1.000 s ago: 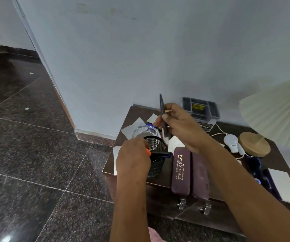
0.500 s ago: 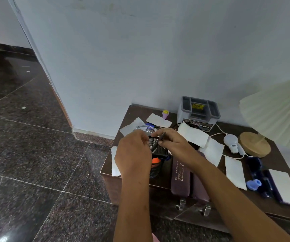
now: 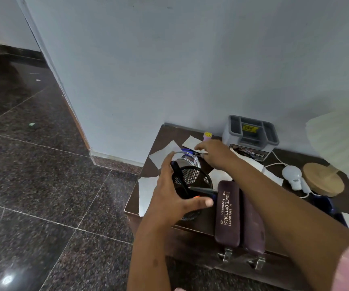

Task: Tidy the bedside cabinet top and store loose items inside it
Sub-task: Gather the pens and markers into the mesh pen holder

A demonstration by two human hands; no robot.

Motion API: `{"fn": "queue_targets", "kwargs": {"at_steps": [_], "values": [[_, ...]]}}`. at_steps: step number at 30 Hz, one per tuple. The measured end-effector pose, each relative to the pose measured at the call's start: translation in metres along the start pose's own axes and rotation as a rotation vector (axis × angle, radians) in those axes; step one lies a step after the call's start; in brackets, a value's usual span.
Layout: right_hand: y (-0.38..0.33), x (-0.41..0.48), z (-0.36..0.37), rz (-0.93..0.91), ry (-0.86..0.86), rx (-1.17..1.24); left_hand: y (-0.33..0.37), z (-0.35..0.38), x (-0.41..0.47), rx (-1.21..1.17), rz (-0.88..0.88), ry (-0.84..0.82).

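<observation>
On the dark wooden cabinet top [image 3: 163, 135] stands a black mesh pen holder [image 3: 192, 179] with a dark pen [image 3: 178, 175] leaning in it. My left hand [image 3: 169, 194] curls round the holder, fingers on its left side and thumb across the front. My right hand [image 3: 216, 154] reaches over a glass bowl [image 3: 187, 161] and pinches the end of a blue pen [image 3: 188, 151] lying behind it. Loose white paper pieces [image 3: 163, 155] lie around the bowl and holder.
Two maroon spectacle cases [image 3: 227, 213] lie at the front edge. A grey organiser box [image 3: 251, 133] stands against the wall with a small purple smiley-capped item [image 3: 207, 135] beside it. A white plug-in device [image 3: 293, 175], a wooden lamp base [image 3: 323, 179] and a pleated shade [image 3: 341, 135] are on the right.
My right hand dropped the dark pen into the mesh holder and moved back to the blue pen. My left hand shifted from the holder's rim to its side.
</observation>
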State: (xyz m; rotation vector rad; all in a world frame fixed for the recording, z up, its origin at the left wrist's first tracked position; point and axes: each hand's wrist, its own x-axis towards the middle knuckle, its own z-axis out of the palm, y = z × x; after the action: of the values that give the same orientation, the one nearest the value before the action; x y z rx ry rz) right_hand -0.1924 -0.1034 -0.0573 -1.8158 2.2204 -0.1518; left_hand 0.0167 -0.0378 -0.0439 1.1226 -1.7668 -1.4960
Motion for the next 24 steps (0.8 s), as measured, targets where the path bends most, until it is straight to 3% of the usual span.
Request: {"fn": "queue_targets", "kwargs": {"at_steps": [2,8,13,19,21,24], "values": [[0.0,0.009,0.006,-0.016,-0.005,-0.174,-0.007,-0.004,0.0,-0.022,-0.016,-0.053],[-0.002,0.017,0.012,-0.036,0.107,-0.254,-0.017,-0.004,0.005,0.05,-0.003,-0.075],[-0.006,0.018,-0.007,0.059,0.302,0.094,-0.016,-0.001,0.004,0.061,-0.001,-0.05],[-0.018,-0.041,-0.05,-0.012,0.307,1.128,-0.016,0.001,0.003,0.046,-0.005,-0.03],[-0.024,-0.073,-0.054,-0.132,0.29,1.129,-0.016,0.002,0.003,0.053,-0.005,-0.016],[-0.036,-0.113,-0.045,-0.191,0.288,0.824,-0.015,0.004,0.003,0.073,-0.009,0.003]]}}
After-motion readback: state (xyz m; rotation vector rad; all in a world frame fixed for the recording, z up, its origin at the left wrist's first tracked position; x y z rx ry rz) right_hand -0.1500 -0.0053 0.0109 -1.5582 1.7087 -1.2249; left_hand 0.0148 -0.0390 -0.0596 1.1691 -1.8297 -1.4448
